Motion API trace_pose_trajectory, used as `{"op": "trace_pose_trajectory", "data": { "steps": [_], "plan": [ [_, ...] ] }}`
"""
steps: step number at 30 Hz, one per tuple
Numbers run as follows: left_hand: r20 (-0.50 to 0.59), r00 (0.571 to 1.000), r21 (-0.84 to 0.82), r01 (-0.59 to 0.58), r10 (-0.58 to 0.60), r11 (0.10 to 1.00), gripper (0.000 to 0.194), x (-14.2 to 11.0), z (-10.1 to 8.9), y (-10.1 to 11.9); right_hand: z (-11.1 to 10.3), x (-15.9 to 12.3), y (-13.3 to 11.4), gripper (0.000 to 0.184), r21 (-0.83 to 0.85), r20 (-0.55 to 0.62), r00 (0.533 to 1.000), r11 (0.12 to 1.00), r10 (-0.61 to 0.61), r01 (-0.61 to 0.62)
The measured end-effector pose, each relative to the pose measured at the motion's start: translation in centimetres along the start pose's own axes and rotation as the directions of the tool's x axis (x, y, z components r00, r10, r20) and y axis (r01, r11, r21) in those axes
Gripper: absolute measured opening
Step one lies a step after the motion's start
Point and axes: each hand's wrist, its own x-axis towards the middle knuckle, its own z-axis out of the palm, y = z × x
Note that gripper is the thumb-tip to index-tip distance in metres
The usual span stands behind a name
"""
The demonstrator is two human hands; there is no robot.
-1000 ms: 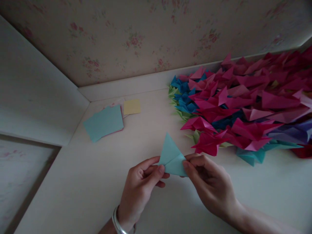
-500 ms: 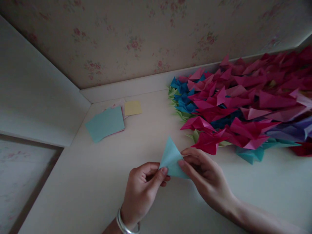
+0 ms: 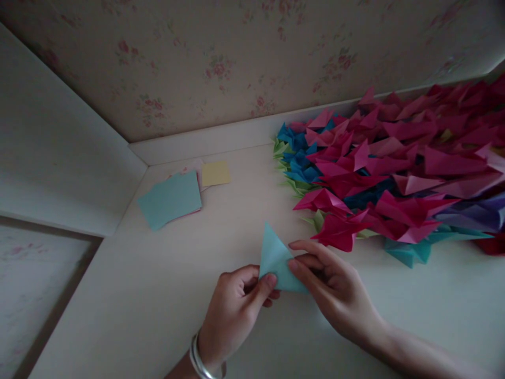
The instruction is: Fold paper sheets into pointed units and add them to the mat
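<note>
A light turquoise sheet of origami paper (image 3: 275,256), folded into a triangle with its point up, is held between my two hands above the white table. My left hand (image 3: 242,310), a silver bangle at its wrist, pinches the lower left corner with the thumb on top and fingers beneath. My right hand (image 3: 331,281) has its thumb pressed on the right slanting edge. Its index finger is slightly raised past that edge, and the other fingers curl behind. The paper's lower right corner is partly covered by the right hand.
Many folded paper cranes (image 3: 394,168), pink, blue, green and purple, crowd the right back of the white table (image 3: 150,310). A stack of turquoise paper (image 3: 173,200) and a small yellow square (image 3: 215,173) lie at the left back. White panels and a floral wall (image 3: 221,68) border the table.
The right hand has shifted from the lower right corner up along the slanting edge. A flap with a visible crease across the paper now looks smooth. The left hand keeps its pinch.
</note>
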Motion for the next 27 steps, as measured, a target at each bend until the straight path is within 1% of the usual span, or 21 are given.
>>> {"op": "trace_pose_trajectory", "data": {
  "steps": [3, 5, 9, 12, 15, 20, 24, 25, 27],
  "plan": [
    [-0.009, 1.0, 0.033, -0.005, 0.005, 0.999, 0.032, -0.1, 0.1, -0.2, 0.0, 0.0, 0.0, 0.021, -0.028, 0.039, 0.999, 0.999, 0.018, -0.017],
    [-0.025, 1.0, 0.048, -0.017, 0.018, 0.999, 0.031, -0.2, 0.2, -0.2, 0.0, 0.1, -0.1, 0.026, -0.021, 0.099, 0.994, 0.999, 0.033, -0.031],
    [-0.027, 0.999, 0.054, -0.035, 0.036, 0.998, 0.027, -0.1, 0.1, -0.1, 0.2, 0.4, -0.5, 0.028, 0.074, 0.233, 0.969, 0.992, 0.078, -0.098],
    [-0.016, 0.999, 0.037, -0.039, 0.039, 0.999, 0.026, 0.1, 0.1, -0.1, 0.1, 0.6, -0.8, 0.029, 0.124, 0.285, 0.951, 0.98, 0.116, -0.157],
    [-0.036, 0.999, 0.031, -0.036, 0.037, 0.999, 0.026, 0.1, 0.0, -0.1, 0.1, 0.6, -1.1, 0.03, 0.125, 0.319, 0.94, 0.977, 0.125, -0.172],
    [-0.052, 0.998, 0.037, -0.017, 0.019, 0.999, 0.027, 0.1, 0.0, 0.1, 0.1, 0.7, -1.2, 0.029, 0.075, 0.326, 0.933, 0.98, 0.153, -0.187],
    [-0.033, 0.999, -0.029, 0.023, -0.024, 0.999, 0.027, 0.2, -0.1, 0.1, 0.3, 0.6, -1.1, 0.026, 0.058, 0.316, 0.934, 0.979, 0.168, -0.196],
    [-0.023, 0.999, -0.062, 0.036, -0.038, 0.997, 0.027, 0.3, -0.1, 0.1, 0.3, 0.5, -1.1, 0.026, 0.075, 0.31, 0.937, 0.979, 0.159, -0.19],
    [-0.021, 0.998, -0.127, 0.056, -0.059, 0.99, 0.027, 0.3, -0.1, 0.0, 0.5, 0.4, -1.0, 0.028, 0.121, 0.242, 0.963, 0.981, 0.122, -0.155]
  ]
}}
